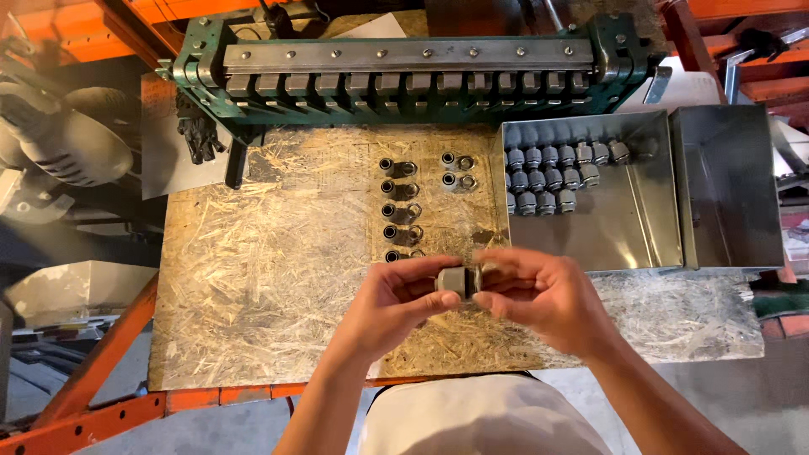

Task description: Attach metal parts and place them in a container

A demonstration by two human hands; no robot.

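Overhead, both hands hold a fitting above the chipboard bench on orange racking

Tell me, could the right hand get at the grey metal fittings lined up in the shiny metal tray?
Probably yes: the tray is open-topped, nothing lies between it and the right hand. But that hand is busy, gripping a small grey fitting with the left hand.

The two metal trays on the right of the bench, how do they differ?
The nearer metal tray holds rows of grey fittings packed along its far left end; the outer metal tray shows nothing inside. The nearer tray looks wider, and the outer one narrower. Both are shiny sheet-metal boxes, open on top, standing side by side on the chipboard bench.
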